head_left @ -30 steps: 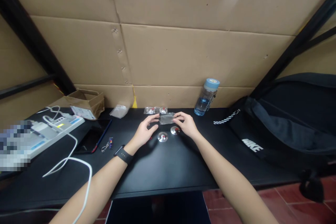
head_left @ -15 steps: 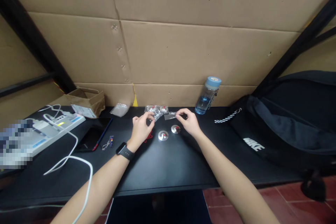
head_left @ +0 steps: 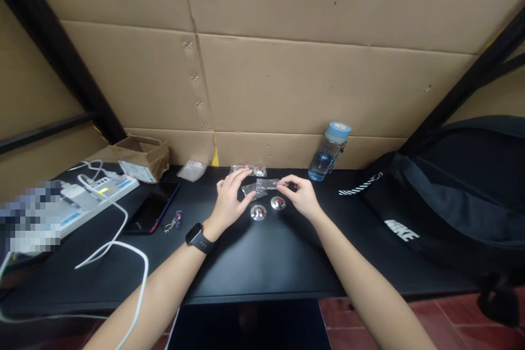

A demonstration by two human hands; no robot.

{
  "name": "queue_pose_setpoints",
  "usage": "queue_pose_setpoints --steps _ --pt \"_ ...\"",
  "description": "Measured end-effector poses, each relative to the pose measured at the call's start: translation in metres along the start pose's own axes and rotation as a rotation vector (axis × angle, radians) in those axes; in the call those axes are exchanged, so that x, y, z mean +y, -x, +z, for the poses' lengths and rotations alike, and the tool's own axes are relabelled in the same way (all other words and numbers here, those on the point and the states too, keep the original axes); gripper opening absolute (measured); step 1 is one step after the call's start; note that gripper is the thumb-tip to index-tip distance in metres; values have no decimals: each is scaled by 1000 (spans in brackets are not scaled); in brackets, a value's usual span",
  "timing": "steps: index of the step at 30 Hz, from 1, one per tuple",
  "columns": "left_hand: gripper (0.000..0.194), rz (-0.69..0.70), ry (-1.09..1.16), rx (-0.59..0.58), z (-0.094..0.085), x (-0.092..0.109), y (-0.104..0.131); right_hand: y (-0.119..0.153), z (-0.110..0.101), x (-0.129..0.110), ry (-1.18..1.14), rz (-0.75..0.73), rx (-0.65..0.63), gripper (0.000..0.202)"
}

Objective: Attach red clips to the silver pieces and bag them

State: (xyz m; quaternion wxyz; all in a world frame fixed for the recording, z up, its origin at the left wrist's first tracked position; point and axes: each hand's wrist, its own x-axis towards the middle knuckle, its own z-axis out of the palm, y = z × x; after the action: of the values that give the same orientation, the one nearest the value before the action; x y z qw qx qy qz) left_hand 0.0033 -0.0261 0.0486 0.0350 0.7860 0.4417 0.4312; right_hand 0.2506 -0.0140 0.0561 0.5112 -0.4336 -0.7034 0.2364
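Observation:
My right hand (head_left: 302, 196) pinches the end of a small clear plastic bag (head_left: 267, 184) between thumb and fingertips. To its left, my left hand (head_left: 230, 199) is open, thumb and fingers spread around a crinkled piece of clear plastic (head_left: 253, 192); whether it touches the plastic I cannot tell. Two shiny silver domed discs with red centres, a left one (head_left: 258, 212) and a right one (head_left: 278, 203), lie flat on the black table between my hands. Behind the bags, another such disc (head_left: 259, 171) sits in clear wrapping, partly covered by my left fingers.
A water bottle (head_left: 329, 151) and a black backpack (head_left: 451, 191) stand at the right. On the left are a paper box (head_left: 143, 158), a folded plastic bag (head_left: 192, 170), a tablet (head_left: 151, 210), a keychain (head_left: 176, 221) and a power strip (head_left: 102, 199). A white cable (head_left: 143, 279) crosses my left forearm.
My left fingers have opened from a near pinch at the plastic and spread out. The right hand keeps its pinch on the bag. Red cord seen beside my left hand is now hidden.

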Motion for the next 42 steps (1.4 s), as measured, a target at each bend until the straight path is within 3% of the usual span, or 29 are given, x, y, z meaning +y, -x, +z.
queue_pose_setpoints --steps 5,9,12,17,19,21,24,29,37,40,42 --pt "19 57 -6 -7 -5 3 -1 4 6 -10 -51 -83 -87 14" --pt "21 17 -49 45 -10 -7 -4 6 7 -10 59 -52 -57 26" --pt "23 -113 -122 204 -30 -29 -10 7 4 -3 105 -22 11 36" --pt "27 -363 -282 610 -74 -86 -15 5 -5 11 99 6 78 31" --pt "30 -427 -358 671 -80 -107 -15 4 -9 14 100 6 96 29" --pt "31 -443 -400 598 -74 -124 -14 3 -11 16 111 4 102 29" --pt "30 -433 -428 334 -54 -140 -10 3 -13 17 146 6 81 29" --pt "34 -507 -443 19 -33 -146 -5 5 -15 20 223 17 -16 26" --pt "50 -481 -424 -97 -40 -139 -8 6 -22 20 364 -77 -142 20" --pt "54 -482 -429 -145 -40 -134 -8 6 -27 17 432 -109 -241 20" --pt "56 -437 -433 -101 -42 -125 -9 6 -29 14 473 -106 -336 22"
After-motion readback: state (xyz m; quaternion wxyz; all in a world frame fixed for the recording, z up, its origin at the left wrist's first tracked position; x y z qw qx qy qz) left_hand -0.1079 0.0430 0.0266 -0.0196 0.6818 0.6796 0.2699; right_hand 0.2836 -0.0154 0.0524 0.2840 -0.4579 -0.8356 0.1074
